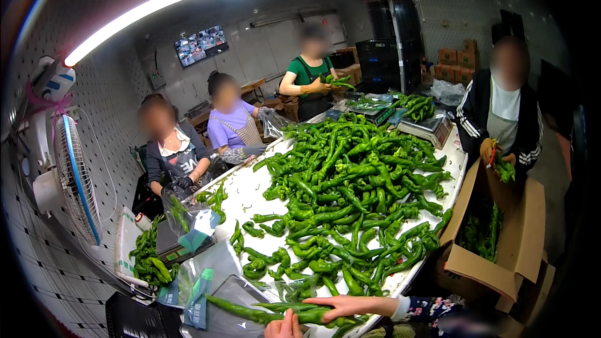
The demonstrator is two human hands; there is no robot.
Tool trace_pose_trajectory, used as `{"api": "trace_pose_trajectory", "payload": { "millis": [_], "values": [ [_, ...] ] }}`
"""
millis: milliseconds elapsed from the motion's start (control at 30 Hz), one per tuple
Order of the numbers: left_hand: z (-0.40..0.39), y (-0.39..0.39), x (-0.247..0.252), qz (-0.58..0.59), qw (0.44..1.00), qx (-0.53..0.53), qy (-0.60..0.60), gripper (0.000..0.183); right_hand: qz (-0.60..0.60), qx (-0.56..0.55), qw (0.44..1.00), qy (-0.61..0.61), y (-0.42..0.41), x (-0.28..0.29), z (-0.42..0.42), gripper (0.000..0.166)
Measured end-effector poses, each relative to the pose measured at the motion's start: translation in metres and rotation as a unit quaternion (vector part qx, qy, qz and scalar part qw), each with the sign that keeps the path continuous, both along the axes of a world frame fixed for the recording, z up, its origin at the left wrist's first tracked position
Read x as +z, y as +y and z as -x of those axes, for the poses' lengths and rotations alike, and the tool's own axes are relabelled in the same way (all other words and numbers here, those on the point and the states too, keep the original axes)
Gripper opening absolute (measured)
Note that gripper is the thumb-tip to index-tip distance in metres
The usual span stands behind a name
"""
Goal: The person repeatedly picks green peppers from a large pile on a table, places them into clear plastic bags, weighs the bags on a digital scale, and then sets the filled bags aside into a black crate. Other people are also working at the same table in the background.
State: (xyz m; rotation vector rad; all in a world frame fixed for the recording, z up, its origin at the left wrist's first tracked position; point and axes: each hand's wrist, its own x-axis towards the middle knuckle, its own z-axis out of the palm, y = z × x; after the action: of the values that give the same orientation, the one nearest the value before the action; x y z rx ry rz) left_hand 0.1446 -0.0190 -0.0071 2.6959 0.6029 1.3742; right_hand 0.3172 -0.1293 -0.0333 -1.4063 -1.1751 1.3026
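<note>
At the bottom edge, my left hand [284, 326] pinches a long green pepper [239, 309] whose tip points left. From the right, my right hand [350, 307], in a floral sleeve with a pale cuff, grips several green peppers [305, 315] lying alongside it. Part of my left hand is cut off by the frame. Beneath the pepper tips is a grey flat tray or scale top [230, 291]. A clear plastic bag with a printed blue-green panel [199, 298] lies to its left. Just beyond my hands spreads a large heap of green peppers [347, 183].
The heap covers much of a white table [249, 192]. Several people stand around it, handling peppers and bags. An open cardboard box [488, 267] holding peppers stands at right. Weighing scales [181, 239] sit along the edges; a fan [77, 183] and black crate [136, 317] are at left.
</note>
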Motion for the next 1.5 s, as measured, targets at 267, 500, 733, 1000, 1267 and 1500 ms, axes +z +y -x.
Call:
{"api": "trace_pose_trajectory", "payload": {
  "millis": [267,500,733,1000,1267,1500],
  "values": [
    [0.023,0.004,0.028,0.045,0.998,-0.036,0.006,0.021,0.021,-0.047,0.998,-0.045,0.058,0.012,0.02,0.076],
    [0.022,-0.001,0.02,-0.006,0.998,-0.063,0.001,0.018,-0.103,0.067,0.992,0.009,0.071,-0.006,0.02,0.076],
    [0.028,-0.003,0.026,-0.019,0.998,-0.043,-0.038,0.018,-0.016,-0.019,0.993,-0.12,0.097,-0.011,0.041,0.076],
    [0.023,-0.012,0.023,-0.016,0.993,-0.11,-0.028,0.021,-0.12,-0.024,0.981,-0.149,0.124,-0.003,0.052,0.08],
    [0.025,-0.024,0.003,0.031,0.998,0.051,-0.015,0.041,-0.064,-0.107,0.992,-0.015,0.17,-0.074,0.035,0.083],
    [0.044,-0.033,-0.104,0.526,0.798,0.066,-0.284,0.053,-0.093,-0.108,0.974,0.177,0.164,-0.065,0.051,0.079]
  ]
}}
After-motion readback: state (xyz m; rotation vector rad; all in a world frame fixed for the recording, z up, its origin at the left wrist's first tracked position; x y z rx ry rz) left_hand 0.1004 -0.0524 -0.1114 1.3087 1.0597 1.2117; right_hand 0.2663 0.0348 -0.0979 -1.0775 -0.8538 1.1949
